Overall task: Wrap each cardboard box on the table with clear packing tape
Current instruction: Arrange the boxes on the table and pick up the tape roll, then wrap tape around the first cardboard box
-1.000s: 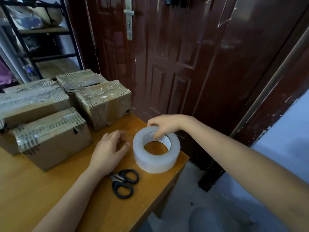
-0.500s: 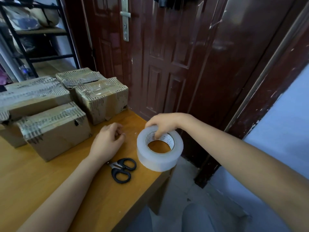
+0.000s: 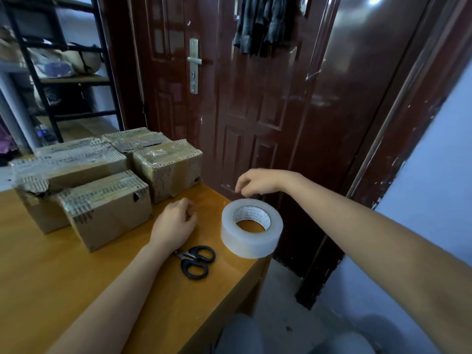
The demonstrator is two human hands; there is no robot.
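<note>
On table (image 3: pixel 51 272) — four boxes (image 3: pixel 107 210), one tape roll (image 3: pixel 251 228), one scissors (image 3: pixel 196 260).

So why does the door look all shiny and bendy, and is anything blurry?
Head view: the dark red door is glossy, so bright light glares off it near the top right; the wide-angle lens bows the frame's straight edges; the hanging cloth is smeared by blur, while the tape roll, scissors and both hands look fairly sharp.

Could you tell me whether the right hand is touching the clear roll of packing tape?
Apart: the head view shows dark door between the right hand and the tape roll.
</note>
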